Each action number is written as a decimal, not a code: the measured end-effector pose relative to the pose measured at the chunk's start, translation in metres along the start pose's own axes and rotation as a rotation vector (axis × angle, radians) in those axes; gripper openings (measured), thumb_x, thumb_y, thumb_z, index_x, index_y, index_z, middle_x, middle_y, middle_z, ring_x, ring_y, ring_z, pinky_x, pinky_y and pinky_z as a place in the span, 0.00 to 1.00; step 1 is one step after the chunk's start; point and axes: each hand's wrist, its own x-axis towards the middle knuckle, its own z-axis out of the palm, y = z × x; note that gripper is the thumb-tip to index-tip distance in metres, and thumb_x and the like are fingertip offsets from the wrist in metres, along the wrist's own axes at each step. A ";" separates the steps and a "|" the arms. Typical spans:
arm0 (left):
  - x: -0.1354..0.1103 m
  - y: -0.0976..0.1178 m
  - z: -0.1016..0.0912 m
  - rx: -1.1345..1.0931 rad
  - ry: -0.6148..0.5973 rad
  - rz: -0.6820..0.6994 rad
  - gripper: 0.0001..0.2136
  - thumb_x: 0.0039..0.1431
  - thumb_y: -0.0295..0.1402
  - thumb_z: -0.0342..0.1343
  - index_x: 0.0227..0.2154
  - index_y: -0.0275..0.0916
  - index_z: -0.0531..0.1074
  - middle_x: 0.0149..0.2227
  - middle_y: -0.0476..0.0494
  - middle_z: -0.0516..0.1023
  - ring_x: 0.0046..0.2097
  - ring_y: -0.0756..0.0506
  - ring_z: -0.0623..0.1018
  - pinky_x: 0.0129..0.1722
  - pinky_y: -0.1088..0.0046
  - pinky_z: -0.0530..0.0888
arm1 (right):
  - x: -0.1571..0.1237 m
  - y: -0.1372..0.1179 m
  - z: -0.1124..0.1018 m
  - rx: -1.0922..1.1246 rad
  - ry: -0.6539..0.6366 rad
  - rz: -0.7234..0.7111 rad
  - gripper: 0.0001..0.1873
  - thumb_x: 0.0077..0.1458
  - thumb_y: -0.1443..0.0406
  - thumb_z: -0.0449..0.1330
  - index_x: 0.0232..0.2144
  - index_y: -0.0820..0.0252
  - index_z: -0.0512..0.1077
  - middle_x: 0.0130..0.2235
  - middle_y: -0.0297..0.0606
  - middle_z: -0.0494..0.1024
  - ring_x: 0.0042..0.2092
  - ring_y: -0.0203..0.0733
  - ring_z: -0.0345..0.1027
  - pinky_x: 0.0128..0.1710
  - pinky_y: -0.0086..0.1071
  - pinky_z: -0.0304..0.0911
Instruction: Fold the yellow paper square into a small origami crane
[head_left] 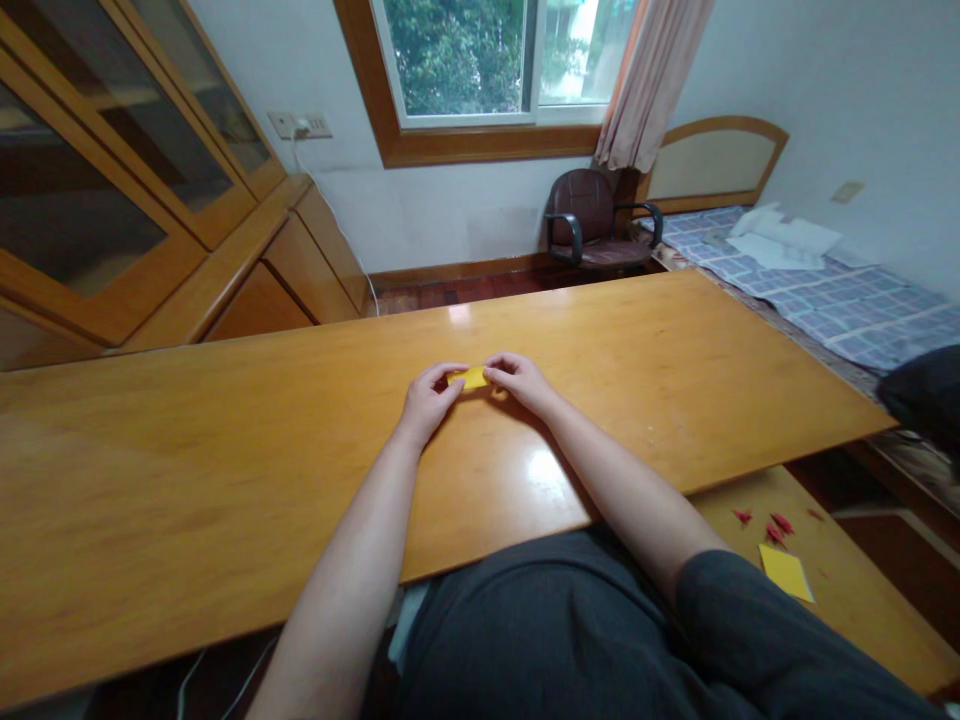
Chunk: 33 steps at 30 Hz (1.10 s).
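Note:
A small piece of yellow paper [473, 379], narrow and apparently folded, is held between my two hands just over the wooden table [247, 450]. My left hand [431, 400] pinches its left end, with the thumb along the near edge. At the right end, the thumb and fingers of my right hand [521, 378] close on the paper. The fingers cover both ends, so how it is folded there is hidden.
On a lower wooden surface [855, 600] at the right lie several small red folded pieces [780, 524] and a yellow paper sheet [785, 573]. A chair [585, 215] stands beyond the table, a bed [832, 290] to the right, a glass-door cabinet [142, 170] at left.

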 end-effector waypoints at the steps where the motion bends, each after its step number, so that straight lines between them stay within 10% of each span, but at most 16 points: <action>1: 0.000 0.000 0.000 -0.002 0.000 0.001 0.13 0.55 0.37 0.57 0.41 0.40 0.78 0.40 0.44 0.80 0.39 0.46 0.76 0.41 0.71 0.71 | 0.000 0.000 0.000 0.004 0.000 -0.001 0.17 0.46 0.55 0.65 0.34 0.61 0.72 0.27 0.31 0.73 0.27 0.32 0.63 0.27 0.27 0.60; 33: 0.003 -0.007 0.000 -0.207 0.002 -0.065 0.14 0.53 0.37 0.60 0.42 0.38 0.77 0.40 0.44 0.79 0.39 0.46 0.75 0.42 0.71 0.71 | -0.002 -0.002 -0.006 0.065 -0.055 0.036 0.20 0.47 0.50 0.65 0.31 0.61 0.74 0.25 0.31 0.72 0.24 0.31 0.63 0.22 0.25 0.58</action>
